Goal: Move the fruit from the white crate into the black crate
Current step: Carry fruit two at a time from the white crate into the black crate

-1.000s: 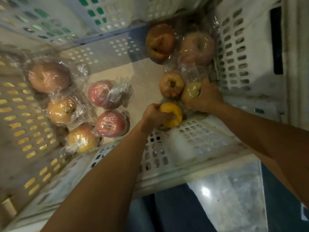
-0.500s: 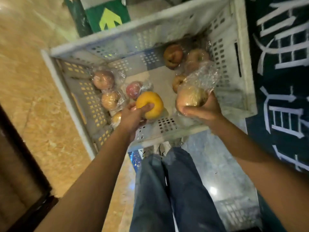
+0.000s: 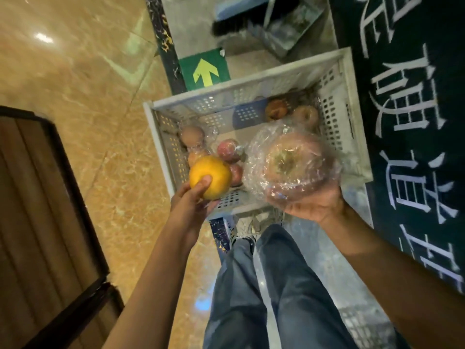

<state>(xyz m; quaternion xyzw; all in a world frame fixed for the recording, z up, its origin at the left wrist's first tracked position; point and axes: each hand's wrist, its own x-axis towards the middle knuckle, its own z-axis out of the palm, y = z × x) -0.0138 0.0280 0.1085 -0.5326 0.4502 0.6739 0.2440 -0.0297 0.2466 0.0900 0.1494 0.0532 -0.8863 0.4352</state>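
My left hand (image 3: 192, 202) grips a bare orange (image 3: 210, 177), thumb over its front, held above the near left part of the white crate (image 3: 251, 90). My right hand (image 3: 313, 204) holds a large apple wrapped in clear plastic (image 3: 293, 163) from below, raised above the crate's near right side. Inside the crate lie several more wrapped fruits: a brownish apple (image 3: 192, 136) at the left, a red apple (image 3: 228, 150) in the middle, a dark fruit (image 3: 276, 110) and a pale apple (image 3: 307, 116) at the far right. No black crate is in view.
The crate stands on the floor in front of my jeans-clad legs (image 3: 264, 285). A dark mat with white characters (image 3: 415, 109) lies to the right. A green sign with a yellow arrow (image 3: 205, 70) lies beyond the crate. A dark-framed wooden panel (image 3: 37, 222) is at the left.
Both hands have lifted their fruit up out of the white crate toward me. My view has pulled back and up, so the crate now looks smaller and farther away.
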